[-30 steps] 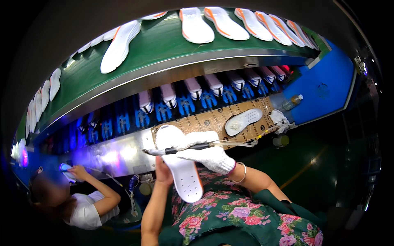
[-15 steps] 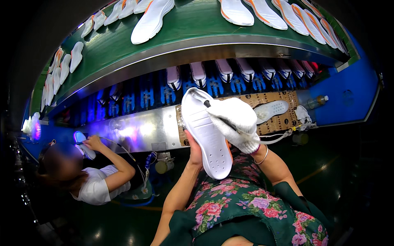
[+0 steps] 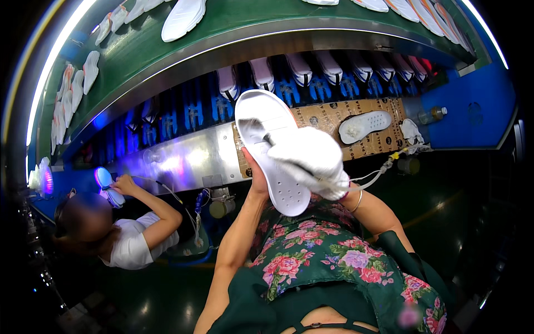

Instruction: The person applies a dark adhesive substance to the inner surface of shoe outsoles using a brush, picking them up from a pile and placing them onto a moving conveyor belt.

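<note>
A white shoe sole point(image 3: 289, 192) with several small holes at its near end is tilted up in front of me. My left hand point(image 3: 257, 175) grips it by its left edge, with most of the fingers hidden behind it. In a white knit glove, my right hand point(image 3: 311, 158) is closed round a dark-handled brush point(image 3: 253, 129), whose blurred bristles are on the inner face of the sole, near its far end and left side. A thin pale hose point(image 3: 371, 177) runs off to the right from beside the gloved hand.
Another white sole point(image 3: 364, 127) lies on brown cardboard point(image 3: 317, 116) over the metal bench point(image 3: 192, 161). Behind stand several shoe uppers point(image 3: 298, 69) under a green conveyor point(image 3: 245, 22) carrying soles. A bottle point(image 3: 434, 115) and white cloth point(image 3: 410, 132) are right. A co-worker point(image 3: 139, 234) sits left.
The brush has moved from the rim at the sole's far end to its inner face, nearer me and toward the left side. The sole sits slightly higher in view, and the view itself has shifted.
</note>
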Tool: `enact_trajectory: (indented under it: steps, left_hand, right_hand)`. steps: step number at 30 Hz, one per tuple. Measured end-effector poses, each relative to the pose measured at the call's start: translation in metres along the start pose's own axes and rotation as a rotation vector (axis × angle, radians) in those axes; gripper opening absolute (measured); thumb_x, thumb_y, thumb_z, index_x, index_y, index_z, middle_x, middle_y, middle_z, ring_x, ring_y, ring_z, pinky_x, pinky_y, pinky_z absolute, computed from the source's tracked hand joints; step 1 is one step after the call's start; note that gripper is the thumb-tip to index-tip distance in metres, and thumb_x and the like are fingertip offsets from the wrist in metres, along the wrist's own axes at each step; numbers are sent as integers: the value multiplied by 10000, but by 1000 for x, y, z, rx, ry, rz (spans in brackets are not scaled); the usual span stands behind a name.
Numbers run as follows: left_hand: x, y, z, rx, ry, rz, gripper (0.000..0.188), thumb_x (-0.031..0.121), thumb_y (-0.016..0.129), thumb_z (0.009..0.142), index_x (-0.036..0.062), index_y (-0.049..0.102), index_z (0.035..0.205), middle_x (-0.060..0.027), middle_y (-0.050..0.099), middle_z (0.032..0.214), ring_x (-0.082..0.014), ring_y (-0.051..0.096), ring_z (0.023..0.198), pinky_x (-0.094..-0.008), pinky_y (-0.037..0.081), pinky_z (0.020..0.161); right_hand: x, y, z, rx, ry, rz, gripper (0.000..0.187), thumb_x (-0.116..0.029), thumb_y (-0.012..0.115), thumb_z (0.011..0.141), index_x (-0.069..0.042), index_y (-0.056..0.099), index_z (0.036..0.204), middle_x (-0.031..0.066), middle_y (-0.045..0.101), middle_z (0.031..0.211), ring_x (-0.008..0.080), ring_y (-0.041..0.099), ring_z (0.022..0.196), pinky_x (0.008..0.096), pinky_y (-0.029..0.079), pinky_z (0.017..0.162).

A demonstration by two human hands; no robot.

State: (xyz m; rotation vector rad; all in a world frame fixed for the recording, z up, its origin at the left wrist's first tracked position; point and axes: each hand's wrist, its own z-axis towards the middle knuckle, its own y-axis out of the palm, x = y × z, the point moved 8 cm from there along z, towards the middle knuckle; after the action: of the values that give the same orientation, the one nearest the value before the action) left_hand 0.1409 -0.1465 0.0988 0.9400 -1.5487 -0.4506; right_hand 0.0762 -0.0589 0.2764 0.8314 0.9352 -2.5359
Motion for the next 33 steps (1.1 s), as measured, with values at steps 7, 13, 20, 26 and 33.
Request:
enact_trajectory:
  steps: [7, 13, 20, 26, 33]
  left_hand:
    - [1, -15, 10, -12, 37, -142, 1040, 878, 167, 864, 114, 244, 1565, -114, 409, 1519, -277, 443, 1367, -450, 372, 1146]
    - [7, -48, 18, 10, 125, -202, 1045, 885, 164, 859, 132, 197, 1583, -121, 403, 1517, -309, 461, 1342, -483, 413, 1108]
    - [34, -4, 30, -452, 101, -300, 1227, 1003, 244, 710, 7, 425, 1404, -238, 608, 1168, -384, 635, 1045, -534, 550, 878]
    - [44, -10, 39, -206, 81, -423, 1327, 1074, 303, 555, -81, 549, 1160, -235, 618, 980, -355, 628, 913, -491, 555, 786]
    - [60, -1, 53, -343, 156, -517, 1260, 1060, 404, 532, -48, 565, 1111, -206, 630, 945, -307, 595, 866, -428, 502, 822]
  right_hand:
    - [29, 5, -12, 49, 192, 248, 225, -44, 782, 775, -59, 762, 998, 131, 751, 990, 253, 727, 873, 354, 566, 777]
    - [1, 21, -17, -139, 66, 314, 230, -62, 775, 770, -107, 778, 996, 99, 752, 1015, 251, 720, 920, 362, 561, 825]
    - [-5, 30, -28, -156, -74, 17, 268, -72, 778, 784, -129, 757, 1046, 88, 741, 1079, 262, 711, 946, 365, 547, 844]
    - [15, 21, -26, -58, 74, 212, 258, -50, 780, 756, -126, 770, 1002, 87, 754, 1032, 257, 727, 905, 363, 565, 806]
    - [2, 27, -34, -134, -29, 371, 259, -73, 791, 772, -123, 766, 1025, 87, 744, 1035, 247, 724, 914, 363, 571, 785]
